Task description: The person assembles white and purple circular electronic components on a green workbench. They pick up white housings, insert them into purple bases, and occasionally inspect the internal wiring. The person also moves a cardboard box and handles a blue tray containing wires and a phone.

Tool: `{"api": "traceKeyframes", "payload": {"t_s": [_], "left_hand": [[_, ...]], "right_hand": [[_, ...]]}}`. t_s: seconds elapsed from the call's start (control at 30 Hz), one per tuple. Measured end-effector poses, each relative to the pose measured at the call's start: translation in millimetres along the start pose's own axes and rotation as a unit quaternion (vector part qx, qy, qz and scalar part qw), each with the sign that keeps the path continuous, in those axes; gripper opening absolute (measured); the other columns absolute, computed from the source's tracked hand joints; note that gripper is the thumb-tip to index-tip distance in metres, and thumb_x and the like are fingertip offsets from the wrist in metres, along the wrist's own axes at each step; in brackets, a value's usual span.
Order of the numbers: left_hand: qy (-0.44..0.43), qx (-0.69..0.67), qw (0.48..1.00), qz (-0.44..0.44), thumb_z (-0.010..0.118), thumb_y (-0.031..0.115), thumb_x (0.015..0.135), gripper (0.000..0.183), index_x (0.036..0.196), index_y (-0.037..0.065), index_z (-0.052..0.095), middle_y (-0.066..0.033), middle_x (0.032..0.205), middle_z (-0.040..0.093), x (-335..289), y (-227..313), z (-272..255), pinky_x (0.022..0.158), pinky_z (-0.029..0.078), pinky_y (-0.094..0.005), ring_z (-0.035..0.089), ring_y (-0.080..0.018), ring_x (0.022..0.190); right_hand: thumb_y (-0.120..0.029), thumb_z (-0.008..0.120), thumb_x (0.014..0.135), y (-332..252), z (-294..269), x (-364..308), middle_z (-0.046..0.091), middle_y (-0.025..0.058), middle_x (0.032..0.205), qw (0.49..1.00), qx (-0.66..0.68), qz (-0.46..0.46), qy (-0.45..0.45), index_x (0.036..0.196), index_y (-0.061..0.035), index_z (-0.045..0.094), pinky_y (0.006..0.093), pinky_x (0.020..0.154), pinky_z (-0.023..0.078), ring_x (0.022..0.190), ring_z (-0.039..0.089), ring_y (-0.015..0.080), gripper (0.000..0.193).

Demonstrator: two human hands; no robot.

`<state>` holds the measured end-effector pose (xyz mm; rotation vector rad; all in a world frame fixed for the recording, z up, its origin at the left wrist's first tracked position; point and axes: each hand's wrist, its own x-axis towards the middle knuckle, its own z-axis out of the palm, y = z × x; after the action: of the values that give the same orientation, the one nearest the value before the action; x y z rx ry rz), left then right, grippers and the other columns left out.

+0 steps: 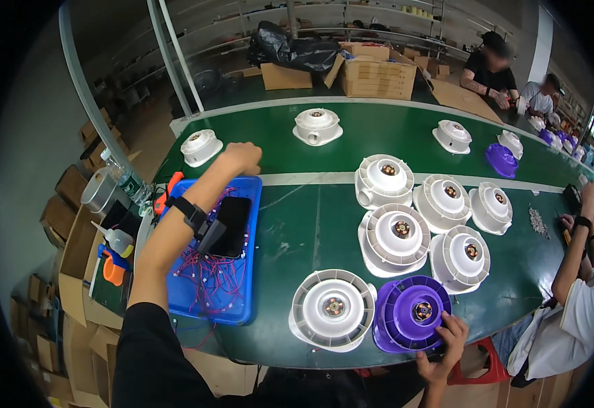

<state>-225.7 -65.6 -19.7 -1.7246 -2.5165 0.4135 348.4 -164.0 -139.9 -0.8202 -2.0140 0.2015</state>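
Over the far end of a blue tray (255, 272), my left hand (245, 158) is closed, its fingers curled; whether they hold anything is hidden. A white round motor housing (200, 147) stands to the left of that hand. My right hand (446, 347) grips the near right rim of a purple round motor housing (399, 326) at the table's front edge, thumb below and fingers on the side. Copper windings show in its centre. A white ribbed housing (310, 319) sits directly left of it. Tangled red and purple wires (202, 275) and a black phone (232, 227) lie in the tray.
Several white housings (395, 234) stand grouped on the green table (283, 238). More stand on the far belt, with a purple shell (501, 160). Left are a bottle (128, 178) and a glue bottle (117, 239). A co-worker's arm (575, 251) reaches in at right.
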Motion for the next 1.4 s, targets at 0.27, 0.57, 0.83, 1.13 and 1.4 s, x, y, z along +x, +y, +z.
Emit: {"api": "traceKeyframes", "payload": {"t_s": [0.27,0.57,0.83,1.13,1.4], "left_hand": [[-0.034,-0.009,0.981,-0.193,0.067,0.035,0.076,0.056,0.122,0.003,0.068,-0.0224,0.125,0.065,55.9,-160.4,75.0,0.104,0.046,-0.0422,0.062,-0.0349,0.119],[-0.074,-0.100,0.974,-0.191,0.065,0.042,0.084,0.069,0.135,-0.003,0.055,-0.0277,0.140,0.053,62.8,-152.1,82.5,0.109,0.042,-0.0427,0.054,-0.0385,0.129],[-0.007,-0.249,0.864,0.437,0.068,0.037,0.087,0.061,0.136,0.003,0.053,-0.0200,0.137,0.056,-120.4,91.9,-77.5,0.110,0.041,-0.0449,0.051,-0.0353,0.131],[-0.088,-0.084,0.898,0.423,0.082,0.032,0.073,0.080,0.144,0.031,0.044,-0.0194,0.155,0.028,-209.9,131.9,-46.4,0.103,0.047,-0.0569,0.035,-0.0459,0.139],[0.024,-0.234,0.880,0.412,0.069,0.025,0.088,0.068,0.148,0.011,0.040,-0.0244,0.152,0.034,-183.5,127.6,-70.5,0.114,0.033,-0.0477,0.035,-0.0446,0.140]], "right_hand": [[-0.048,0.076,0.076,-0.4,1.1,-3.0,0.063,0.0200,0.125,1.000,0.010,0.006,-0.011,0.108,-0.0045,0.060,0.0514,0.095,0.045,0.111,0.056,0.0411,0.057],[-0.047,0.077,0.074,-2.0,0.3,-1.0,0.065,0.0187,0.122,1.000,0.005,0.004,-0.007,0.109,-0.0062,0.061,0.0510,0.094,0.046,0.110,0.057,0.0411,0.057],[-0.047,0.078,0.073,-0.6,-7.6,2.0,0.067,0.0170,0.120,1.000,-0.024,-0.005,0.010,0.107,-0.0072,0.061,0.0500,0.089,0.049,0.104,0.060,0.0419,0.055],[-0.043,0.089,0.061,-19.9,-13.2,-7.9,0.064,0.0115,0.102,0.999,0.032,0.009,-0.001,0.092,-0.0115,0.065,0.0463,0.080,0.048,0.092,0.058,0.0337,0.050],[-0.025,0.079,0.080,-116.8,55.4,16.9,0.053,0.0237,0.133,0.994,0.061,0.084,-0.043,0.137,-0.0106,0.056,0.0434,0.078,0.057,0.098,0.063,0.0399,0.064]]}}
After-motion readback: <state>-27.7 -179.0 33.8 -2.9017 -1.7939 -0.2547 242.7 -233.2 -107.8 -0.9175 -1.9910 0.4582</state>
